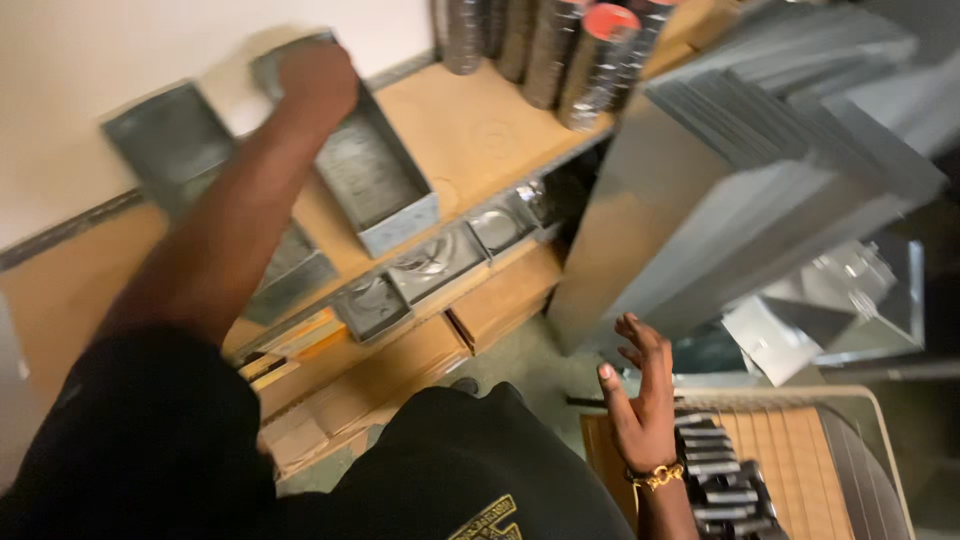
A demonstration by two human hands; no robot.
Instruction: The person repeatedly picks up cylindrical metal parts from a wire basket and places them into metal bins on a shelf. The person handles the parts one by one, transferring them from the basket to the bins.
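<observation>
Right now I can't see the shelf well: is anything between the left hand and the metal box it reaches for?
Nothing visible: the left hand already rests on the far end of the metal box on the wooden shelf.

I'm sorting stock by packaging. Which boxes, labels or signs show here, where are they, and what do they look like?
Cardboard boxes: under the wooden shelf, flat, brown, plain.
Round red label: on top of a grey metal roll at the shelf's back, too blurred to tell more.
No signs or screens in view.
</observation>
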